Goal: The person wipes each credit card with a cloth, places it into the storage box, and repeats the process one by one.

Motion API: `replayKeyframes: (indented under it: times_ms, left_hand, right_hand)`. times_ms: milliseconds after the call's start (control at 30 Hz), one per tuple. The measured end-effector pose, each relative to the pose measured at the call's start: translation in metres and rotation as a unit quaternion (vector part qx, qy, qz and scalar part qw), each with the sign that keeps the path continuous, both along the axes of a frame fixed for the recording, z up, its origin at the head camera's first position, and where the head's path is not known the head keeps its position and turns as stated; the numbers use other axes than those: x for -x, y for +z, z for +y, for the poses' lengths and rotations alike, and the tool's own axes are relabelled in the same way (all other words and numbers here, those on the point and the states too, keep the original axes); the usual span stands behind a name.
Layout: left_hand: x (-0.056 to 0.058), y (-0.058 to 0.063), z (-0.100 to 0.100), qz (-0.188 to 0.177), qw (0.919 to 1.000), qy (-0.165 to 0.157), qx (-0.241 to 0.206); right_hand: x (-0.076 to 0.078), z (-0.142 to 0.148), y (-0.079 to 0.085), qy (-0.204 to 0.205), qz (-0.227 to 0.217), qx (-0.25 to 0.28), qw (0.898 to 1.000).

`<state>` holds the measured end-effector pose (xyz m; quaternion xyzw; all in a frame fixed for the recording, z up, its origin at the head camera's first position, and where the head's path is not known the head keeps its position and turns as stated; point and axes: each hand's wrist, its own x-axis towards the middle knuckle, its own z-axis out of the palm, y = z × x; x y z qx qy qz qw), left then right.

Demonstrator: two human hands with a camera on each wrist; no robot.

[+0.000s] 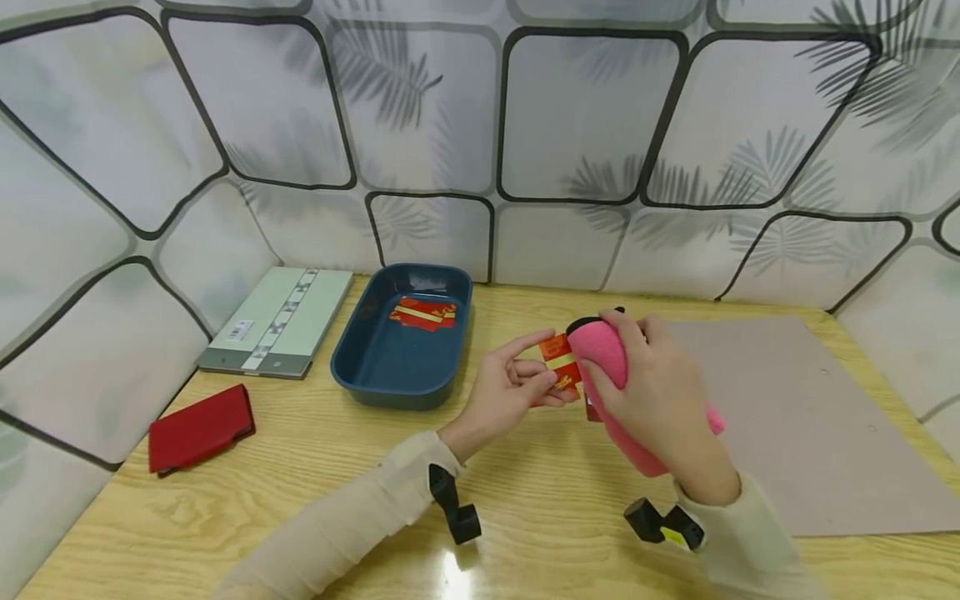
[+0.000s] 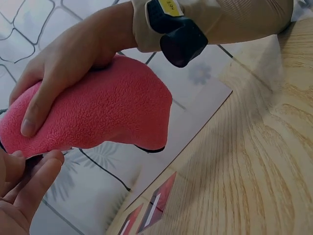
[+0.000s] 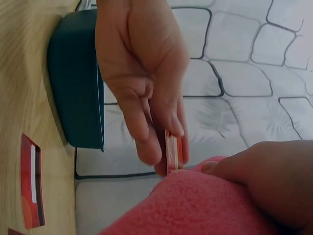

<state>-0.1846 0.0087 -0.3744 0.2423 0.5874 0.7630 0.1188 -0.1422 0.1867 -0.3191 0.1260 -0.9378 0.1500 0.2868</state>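
Observation:
My left hand (image 1: 504, 385) pinches a red card (image 1: 561, 364) with a pale gold stripe, held above the table. In my right hand (image 1: 663, 400) is a pink fuzzy cloth (image 2: 107, 105) with black edging, bunched up. The cloth meets the card's right end and hides part of it. Below the hands, a red card with a white and a dark stripe (image 3: 33, 181) lies on the table; a second one beside it (image 2: 129, 223) is only partly visible. Left of the hands, a dark blue tray (image 1: 390, 393) contains several overlapping red cards (image 1: 423, 314).
A pale green and grey folder-like item (image 1: 277, 321) lies at the back left, beside the tray. Nearer the left edge rests a red wallet-like case (image 1: 202, 429). A greyish-pink mat (image 1: 810, 425) covers the right side of the wooden table (image 1: 360, 533). Patterned fabric walls (image 1: 427, 125) rise behind.

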Motion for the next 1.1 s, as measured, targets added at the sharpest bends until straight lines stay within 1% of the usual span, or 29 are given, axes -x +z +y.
replayKeyframes:
  times_ms: [133, 367, 500, 600, 733, 900, 1100]
  left_hand:
    - [0.002, -0.001, 0.0, -0.012, 0.9999, 0.005, -0.005]
    - [0.004, -0.002, -0.007, -0.036, 0.9989, -0.019, -0.025]
    - [0.004, -0.001, -0.008, -0.035, 0.9991, -0.018, -0.013]
    - [0.003, -0.001, -0.008, -0.033, 0.9994, -0.013, 0.006]
    - [0.0, -0.002, -0.008, -0.023, 0.9996, 0.0, 0.018]
    - [-0.003, -0.001, -0.007, -0.007, 0.9995, 0.022, 0.021]
    - [-0.006, -0.002, -0.004, -0.013, 0.9992, 0.037, 0.01]
  right_hand:
    - [-0.003, -0.008, -0.002, 0.021, 0.006, 0.003, 1.0]
    - [-0.003, -0.016, -0.006, 0.052, 0.028, 0.004, 0.998]
    - [-0.005, -0.017, -0.005, 0.065, 0.044, 0.001, 0.997]
    - [-0.007, -0.017, -0.006, 0.073, 0.043, -0.001, 0.996]
    - [-0.008, -0.016, -0.007, 0.08, 0.037, 0.005, 0.996]
    - [-0.005, -0.014, -0.007, 0.078, 0.028, 0.016, 0.996]
    - [-0.002, -0.007, -0.007, 0.064, 0.006, 0.026, 0.998]
